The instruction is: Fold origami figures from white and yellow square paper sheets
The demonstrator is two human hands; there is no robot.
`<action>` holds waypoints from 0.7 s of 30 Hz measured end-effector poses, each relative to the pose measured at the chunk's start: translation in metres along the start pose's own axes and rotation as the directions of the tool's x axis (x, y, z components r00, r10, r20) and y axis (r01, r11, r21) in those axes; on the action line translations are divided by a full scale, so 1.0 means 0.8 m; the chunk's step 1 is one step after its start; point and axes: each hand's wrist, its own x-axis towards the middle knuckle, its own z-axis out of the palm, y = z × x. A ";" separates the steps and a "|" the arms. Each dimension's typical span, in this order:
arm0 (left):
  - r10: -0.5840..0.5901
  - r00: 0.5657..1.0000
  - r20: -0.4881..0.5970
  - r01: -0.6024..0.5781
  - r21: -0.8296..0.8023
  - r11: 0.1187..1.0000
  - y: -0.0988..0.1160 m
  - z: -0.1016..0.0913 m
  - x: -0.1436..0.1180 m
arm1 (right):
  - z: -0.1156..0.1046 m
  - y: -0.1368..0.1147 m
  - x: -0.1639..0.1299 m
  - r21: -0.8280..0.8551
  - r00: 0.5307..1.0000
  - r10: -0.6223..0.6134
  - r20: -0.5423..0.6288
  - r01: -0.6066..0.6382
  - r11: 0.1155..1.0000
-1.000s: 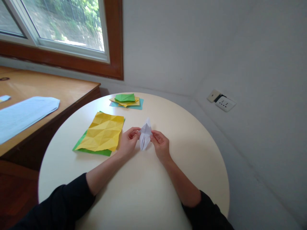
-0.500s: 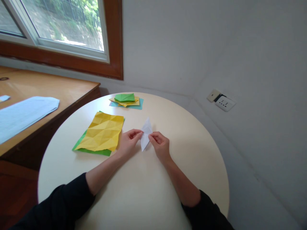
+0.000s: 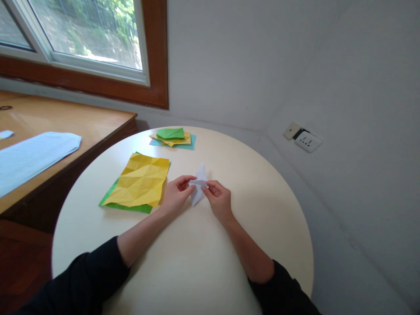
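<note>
A small piece of white folded paper (image 3: 197,194), diamond-shaped with pointed ends, is held between my two hands over the round table. My left hand (image 3: 179,192) pinches its left side between thumb and fingers. On the right side, my right hand (image 3: 218,199) grips the paper the same way. A flap stands raised across the middle, between the fingertips. Just left of my left hand lies a creased yellow sheet (image 3: 141,181) on top of a green sheet (image 3: 144,209).
The round white table (image 3: 197,271) carries a small pile of folded green paper (image 3: 170,133) with yellow and blue paper beneath it, at the far edge. To the left stands a wooden desk (image 3: 98,116) with white papers (image 3: 39,153). A wall socket (image 3: 307,141) is at right.
The middle flap of the white paper has lifted and now stands up between my fingertips. My hands have shifted only slightly.
</note>
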 end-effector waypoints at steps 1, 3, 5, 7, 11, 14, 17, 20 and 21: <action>0.016 1.000 0.009 -0.016 0.021 1.000 -0.002 -0.001 0.000 | 0.000 0.000 0.000 -0.021 0.999 -0.032 -0.005 0.032 0.999; 0.082 0.996 0.024 -0.083 0.058 0.995 -0.005 -0.002 0.001 | -0.001 -0.001 0.000 -0.066 0.995 -0.097 -0.008 0.097 0.993; 0.166 0.986 0.017 -0.167 0.110 0.980 -0.008 -0.003 0.002 | -0.002 -0.002 -0.001 -0.105 0.989 -0.145 0.002 0.144 0.984; 0.236 0.972 -0.011 -0.231 0.165 0.959 -0.009 -0.003 0.002 | -0.002 -0.004 -0.002 -0.139 0.986 -0.169 0.010 0.169 0.976; 0.251 0.968 -0.008 -0.245 0.189 0.951 -0.005 -0.003 0.000 | -0.003 -0.011 -0.002 -0.278 0.978 -0.206 0.000 0.198 0.940; 0.208 0.978 -0.023 -0.197 0.232 0.953 -0.001 -0.003 -0.002 | -0.003 -0.014 -0.002 -0.345 0.973 -0.231 -0.012 0.213 0.914; 0.204 0.979 -0.027 -0.192 0.239 0.952 0.001 -0.003 -0.004 | -0.002 -0.014 -0.002 -0.310 0.977 -0.211 0.017 0.205 0.928; 0.164 0.986 -0.022 -0.158 0.177 0.971 0.001 -0.001 -0.004 | -0.001 -0.014 -0.004 -0.252 0.991 -0.124 0.042 0.130 0.959; 0.138 0.990 -0.022 -0.134 0.143 0.981 0.002 -0.001 -0.003 | -0.002 -0.015 -0.005 -0.232 0.994 -0.099 0.044 0.106 0.967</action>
